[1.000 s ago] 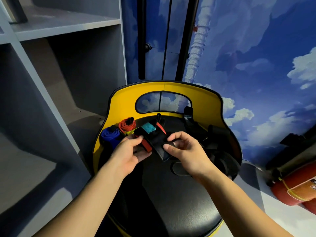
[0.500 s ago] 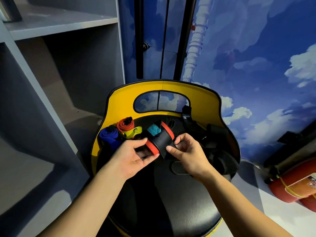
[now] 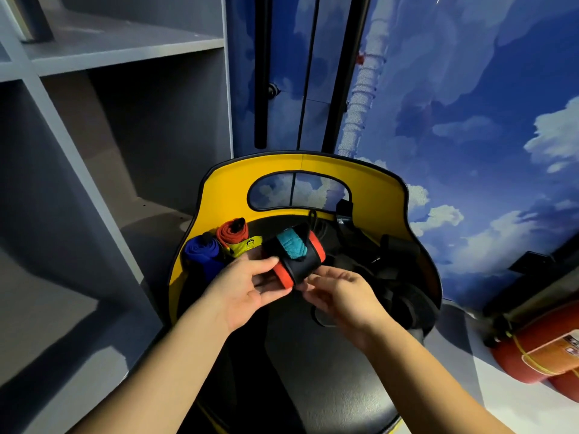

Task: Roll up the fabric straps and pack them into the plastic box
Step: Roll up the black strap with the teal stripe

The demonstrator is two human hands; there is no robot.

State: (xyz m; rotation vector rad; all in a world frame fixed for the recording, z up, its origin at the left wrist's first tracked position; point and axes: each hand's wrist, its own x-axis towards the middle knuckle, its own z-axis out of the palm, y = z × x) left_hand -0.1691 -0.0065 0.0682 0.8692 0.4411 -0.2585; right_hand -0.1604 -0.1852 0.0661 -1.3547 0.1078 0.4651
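Since a second ago the black fabric strap with red edges and a teal patch (image 3: 294,256) has gone from a loose flat band to a tight roll, lifted a little farther from me. Largest in my view is the grey shelving unit (image 3: 109,136) on the left; beside it stands the yellow-backed chair with black padded seat (image 3: 313,355), serving as my work surface. Far left on the seat lean a rolled blue strap (image 3: 202,250) and a rolled orange strap (image 3: 232,231), parked there, I judge, to await packing. No plastic box shows. My left hand (image 3: 247,289) pinches the roll's near end, steadying it, while my right hand (image 3: 341,292) pinches its underside, likely securing the tail.
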